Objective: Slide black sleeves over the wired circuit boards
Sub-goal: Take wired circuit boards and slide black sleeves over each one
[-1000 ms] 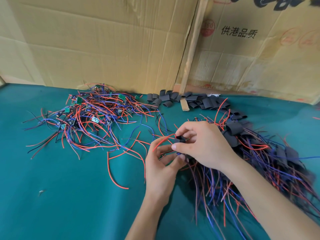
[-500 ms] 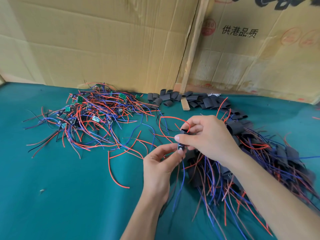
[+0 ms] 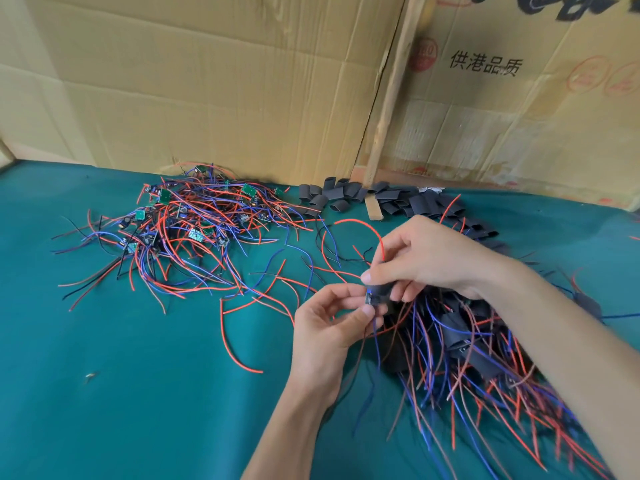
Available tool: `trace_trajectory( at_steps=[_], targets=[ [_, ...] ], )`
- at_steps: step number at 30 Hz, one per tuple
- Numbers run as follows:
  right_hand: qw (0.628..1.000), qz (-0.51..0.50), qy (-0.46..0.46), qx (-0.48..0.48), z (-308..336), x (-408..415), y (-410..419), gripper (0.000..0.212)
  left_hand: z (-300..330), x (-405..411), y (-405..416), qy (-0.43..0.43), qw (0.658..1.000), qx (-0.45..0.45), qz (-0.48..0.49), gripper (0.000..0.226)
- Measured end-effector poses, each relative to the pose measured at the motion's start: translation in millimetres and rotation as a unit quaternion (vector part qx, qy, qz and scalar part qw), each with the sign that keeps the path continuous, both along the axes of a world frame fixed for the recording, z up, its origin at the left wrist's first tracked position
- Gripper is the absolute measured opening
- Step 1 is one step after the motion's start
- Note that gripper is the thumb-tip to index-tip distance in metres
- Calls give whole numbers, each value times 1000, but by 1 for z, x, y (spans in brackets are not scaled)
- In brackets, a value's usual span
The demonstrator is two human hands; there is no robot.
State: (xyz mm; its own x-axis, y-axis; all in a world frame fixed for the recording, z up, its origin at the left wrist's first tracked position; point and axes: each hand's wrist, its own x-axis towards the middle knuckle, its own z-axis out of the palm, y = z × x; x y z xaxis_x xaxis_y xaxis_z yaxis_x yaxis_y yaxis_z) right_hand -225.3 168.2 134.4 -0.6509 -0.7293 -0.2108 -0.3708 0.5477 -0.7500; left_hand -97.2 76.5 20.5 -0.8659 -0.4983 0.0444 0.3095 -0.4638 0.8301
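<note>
The left hand pinches the lower end of a small circuit board above the green table. The right hand pinches the black sleeve on its upper end. Sleeved boards lie just right; bare boards and loose sleeves lie beyond.

Matt teal cloth covering the table, creased brown cardboard standing behind, rough wooden strip leaning, matt black sleeves lying, glossy plastic-coated wires tangling.
</note>
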Motion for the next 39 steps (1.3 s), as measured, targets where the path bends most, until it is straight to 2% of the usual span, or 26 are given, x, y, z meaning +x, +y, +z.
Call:
trace_trajectory(
  at_steps=[4, 9, 15, 17, 19, 21, 23, 25, 30, 33, 35, 39],
  targets=[
    [1000, 23, -17, 8, 6, 1, 0, 21, 4, 1, 1, 14, 999, 32, -34, 16],
    [999, 13, -24, -17, -2, 6, 3, 20, 4, -2, -2, 0, 995, 102, 1, 19],
    [994, 5, 106, -13, -25, 17, 1, 18, 0, -6, 1, -44, 995, 64, 56, 14],
    [992, -6, 124, -16, -30, 18, 0, 20, 0, -6, 2, -53, 995, 48, 72, 15],
    [996, -7, 83, -32, -33, 19, 0, 17, 0, -7, 2, -59, 995, 40, 75, 16],
    [997, 1, -4, -72, -31, 19, 4, 5, 0, -6, 0, -64, 995, 47, 64, 14],
    [990, 15, -81, -114, -28, 18, 9, 13, 3, -5, -1, -64, 995, 58, 45, 13],
    [985, 40, -111, -125, -24, 17, 14, 22, 4, -3, -2, -62, 996, 65, 25, 15],
    [974, 92, -145, -145, -20, 15, 22, 26, 8, 1, -8, -61, 991, 110, -48, 16],
    [971, 86, -156, -161, -21, 17, 21, 35, 9, 3, -9, -53, 986, 133, -91, 17],
    [970, 92, -162, -157, -24, 19, 21, 32, 11, 3, -7, -40, 982, 145, -111, 20],
    [981, 78, -108, -140, -31, 27, 23, 31, 12, 5, -5, -28, 974, 177, -141, 33]
  ],
)
